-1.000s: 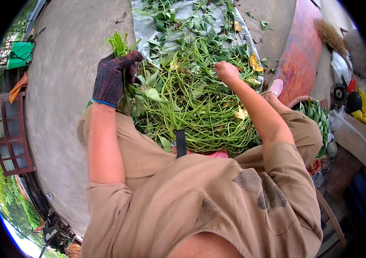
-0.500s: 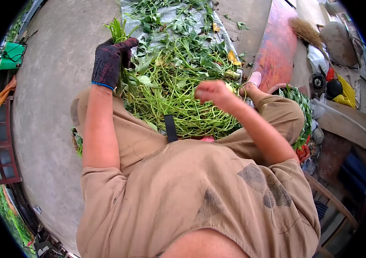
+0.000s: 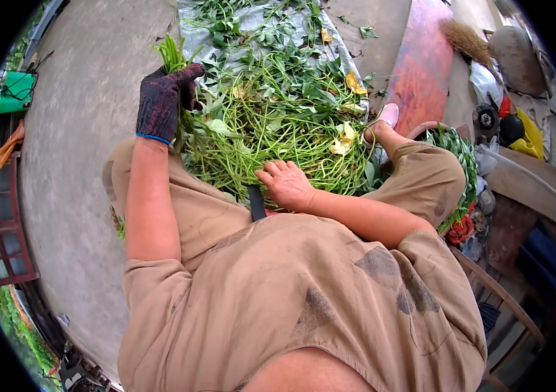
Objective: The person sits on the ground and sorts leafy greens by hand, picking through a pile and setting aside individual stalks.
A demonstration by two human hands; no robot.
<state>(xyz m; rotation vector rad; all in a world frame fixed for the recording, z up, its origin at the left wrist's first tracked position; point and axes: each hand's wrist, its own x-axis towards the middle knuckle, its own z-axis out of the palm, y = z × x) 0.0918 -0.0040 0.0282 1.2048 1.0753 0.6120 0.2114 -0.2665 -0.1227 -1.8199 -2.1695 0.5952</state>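
Nearest to you, your brown shirt shows dark patches at its right side, and your bent knees flank the near part of a heap of green vine stems. A black strap stands at the heap's near edge, between your thighs. Your right hand, bare, lies back upward on that near edge, just beside the strap; its fingers are loosely bent and slightly parted, and whether they pinch a stem I cannot tell.

Your left hand, in a dark knitted glove with a blue cuff, is closed around a leafy stem bundle. The cut ends point away from you and the leaves hang at the heap's left side.

The heap covers the near end of a silver-grey sheet; that end's edge is hidden. Pale yellow leaves lie on the heap's right part, and an orange-yellow leaf lies farther off, near the sheet's right edge. Right of your right knee, a round tub holds green leaves. Beyond the knee, a pink shoe is beside a red-stained board. Farther off, right of the board, rests a straw broom. Loose leafy stems are scattered toward the sheet's far end.
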